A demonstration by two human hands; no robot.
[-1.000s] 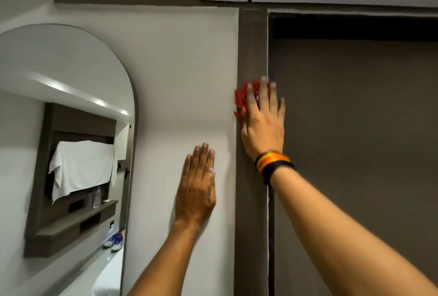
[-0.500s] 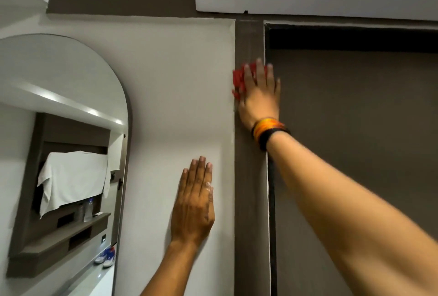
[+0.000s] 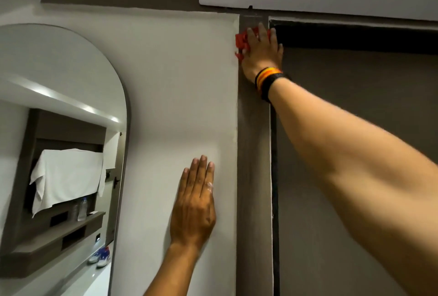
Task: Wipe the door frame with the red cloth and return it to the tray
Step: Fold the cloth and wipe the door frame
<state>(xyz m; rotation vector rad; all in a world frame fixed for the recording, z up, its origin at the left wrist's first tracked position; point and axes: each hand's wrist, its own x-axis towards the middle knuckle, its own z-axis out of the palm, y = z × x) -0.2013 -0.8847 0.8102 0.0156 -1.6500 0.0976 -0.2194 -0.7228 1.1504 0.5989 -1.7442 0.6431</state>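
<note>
The right hand [image 3: 260,55] presses the crumpled red cloth [image 3: 241,40] flat-palmed at the top of the tall brown door frame [image 3: 253,153], which runs downward; the left hand [image 3: 194,208] rests spread on the white wall [image 3: 177,82].

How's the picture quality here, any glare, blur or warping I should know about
Head view: dim, warm light; the mirror carries bright glare from a reflected ceiling strip; wide-angle warping bends the door frame and swells the near right forearm; the right hand and red cloth look slightly soft; the left hand stays fairly sharp.
</note>
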